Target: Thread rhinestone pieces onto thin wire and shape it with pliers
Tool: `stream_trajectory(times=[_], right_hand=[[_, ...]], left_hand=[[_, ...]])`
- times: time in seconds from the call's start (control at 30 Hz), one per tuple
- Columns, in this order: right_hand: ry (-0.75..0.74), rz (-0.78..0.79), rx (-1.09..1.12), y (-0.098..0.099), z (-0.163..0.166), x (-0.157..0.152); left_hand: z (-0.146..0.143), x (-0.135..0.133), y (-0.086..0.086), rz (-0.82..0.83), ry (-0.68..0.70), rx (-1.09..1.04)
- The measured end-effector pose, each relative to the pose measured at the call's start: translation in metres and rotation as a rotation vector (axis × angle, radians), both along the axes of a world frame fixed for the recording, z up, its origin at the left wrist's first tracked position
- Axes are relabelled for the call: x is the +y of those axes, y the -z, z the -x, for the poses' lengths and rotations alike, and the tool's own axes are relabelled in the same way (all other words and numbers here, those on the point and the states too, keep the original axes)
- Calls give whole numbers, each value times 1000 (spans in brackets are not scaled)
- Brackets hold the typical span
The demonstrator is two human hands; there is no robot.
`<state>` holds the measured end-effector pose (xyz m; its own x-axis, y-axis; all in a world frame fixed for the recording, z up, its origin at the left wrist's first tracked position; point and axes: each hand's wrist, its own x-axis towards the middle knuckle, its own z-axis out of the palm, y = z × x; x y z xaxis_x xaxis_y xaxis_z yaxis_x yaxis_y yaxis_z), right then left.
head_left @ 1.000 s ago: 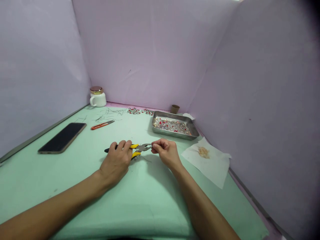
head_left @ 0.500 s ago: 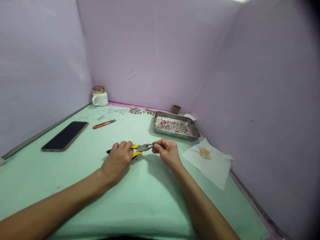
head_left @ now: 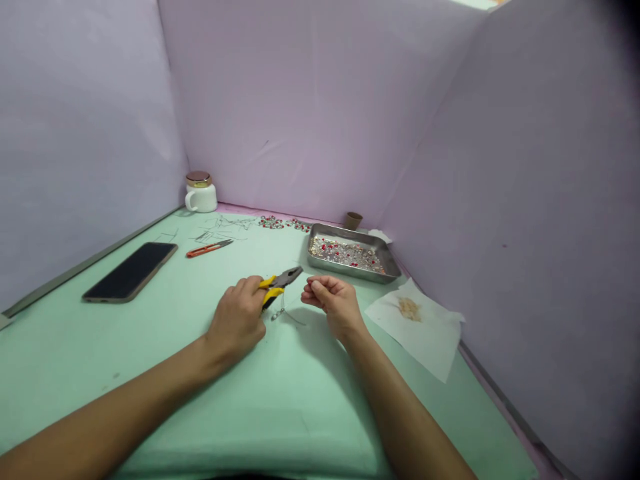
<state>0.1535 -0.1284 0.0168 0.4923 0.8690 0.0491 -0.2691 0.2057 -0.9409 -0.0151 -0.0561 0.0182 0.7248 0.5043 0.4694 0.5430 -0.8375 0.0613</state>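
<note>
My left hand [head_left: 239, 317] is closed round the yellow handles of a pair of pliers [head_left: 281, 282], whose grey jaws point up and to the right, clear of my other hand. My right hand [head_left: 333, 301] is curled with thumb and fingertips pinched on something too small to make out. A thin bent wire piece [head_left: 283, 312] lies on the green table [head_left: 280, 400] between the two hands, below the pliers.
A steel tray [head_left: 388, 265] of red and silver beads stands behind my right hand. A white paper [head_left: 430, 332] with a tan clump lies right. A dark phone [head_left: 130, 272], orange snips [head_left: 207, 249], loose wires, a white lidded mug [head_left: 201, 193] and a small brown cup [head_left: 353, 220] lie farther back.
The pliers' jaws have come away from my right hand's fingertips and swung upward. My right hand has curled a little and stayed in place.
</note>
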Motion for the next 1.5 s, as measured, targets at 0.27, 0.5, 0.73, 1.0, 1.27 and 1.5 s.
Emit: stream_trajectory(times=[0.27, 0.5, 0.73, 1.0, 1.27, 1.5], right_hand=[[-133, -99, 268, -8, 2, -4], [-137, -106, 280, -10, 2, -5], [-103, -84, 235, -10, 3, -5], [-39, -76, 235, -11, 1, -4], [-34, -55, 207, -11, 1, -4], [-49, -45, 166, -9, 1, -5]], left_hand=[[9, 17, -3, -27, -42, -136], [9, 0, -20, 585, 164, -308], [17, -1, -33, 1584, 588, -365], [11, 5, -3, 1815, 690, -329], [16, -3, -21, 1866, 748, -271], [13, 2, -8, 1757, 743, -221]])
